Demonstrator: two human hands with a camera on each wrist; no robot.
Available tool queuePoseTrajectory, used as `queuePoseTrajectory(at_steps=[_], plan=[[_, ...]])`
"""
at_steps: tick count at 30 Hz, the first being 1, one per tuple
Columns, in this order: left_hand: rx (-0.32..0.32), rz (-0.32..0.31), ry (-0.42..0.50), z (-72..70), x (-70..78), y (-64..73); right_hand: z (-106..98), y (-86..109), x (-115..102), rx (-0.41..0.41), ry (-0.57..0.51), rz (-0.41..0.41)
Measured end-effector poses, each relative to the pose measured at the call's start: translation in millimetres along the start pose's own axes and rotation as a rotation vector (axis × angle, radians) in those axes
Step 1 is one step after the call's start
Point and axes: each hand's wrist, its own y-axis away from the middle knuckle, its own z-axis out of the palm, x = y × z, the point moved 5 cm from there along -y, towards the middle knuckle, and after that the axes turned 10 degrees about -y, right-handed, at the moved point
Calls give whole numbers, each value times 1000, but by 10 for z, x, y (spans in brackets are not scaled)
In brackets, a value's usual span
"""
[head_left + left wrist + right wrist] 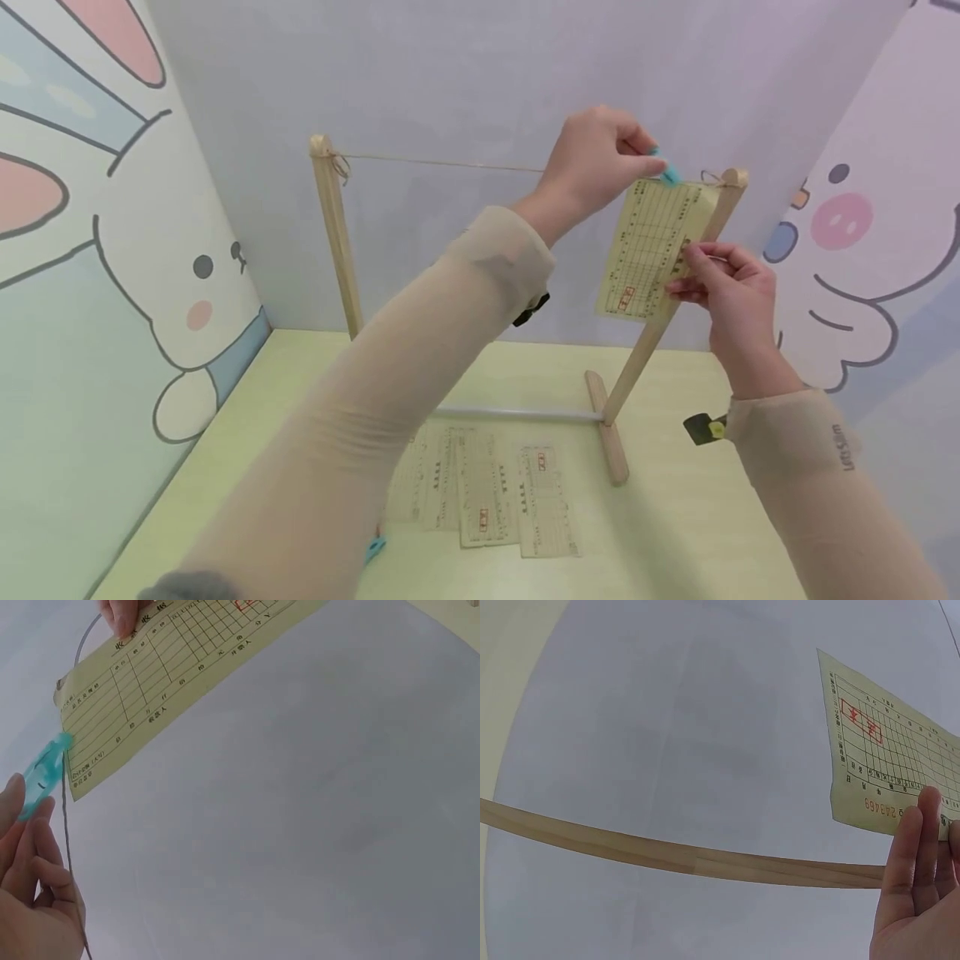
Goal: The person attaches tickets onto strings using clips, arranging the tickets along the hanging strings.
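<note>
A yellow printed receipt slip [651, 250] hangs at the right end of a thin string [450, 163], beside the wooden post. My left hand [603, 154] pinches a light-blue clothespin [670, 173] at the slip's top edge. In the left wrist view the tip of the clothespin [46, 774] meets the edge of the slip [165, 682] where the string passes. My right hand [731, 292] pinches the slip's right side edge between thumb and fingers. Red boxed characters and a printed number show on the slip [885, 750] in the right wrist view.
The string runs between a left wooden post [335, 225] and a right post [637, 367] on a foot [615, 450], joined by a pale rod [525, 413]. Several similar slips [486, 492] lie on the table. Another blue clothespin [375, 548] lies near my left sleeve.
</note>
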Motion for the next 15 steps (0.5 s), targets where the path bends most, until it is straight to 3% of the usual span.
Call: queuePoseTrajectory(at_steps=[15], plan=[[-33, 24, -98, 41, -36, -41, 31, -47, 3, -21, 12, -19]])
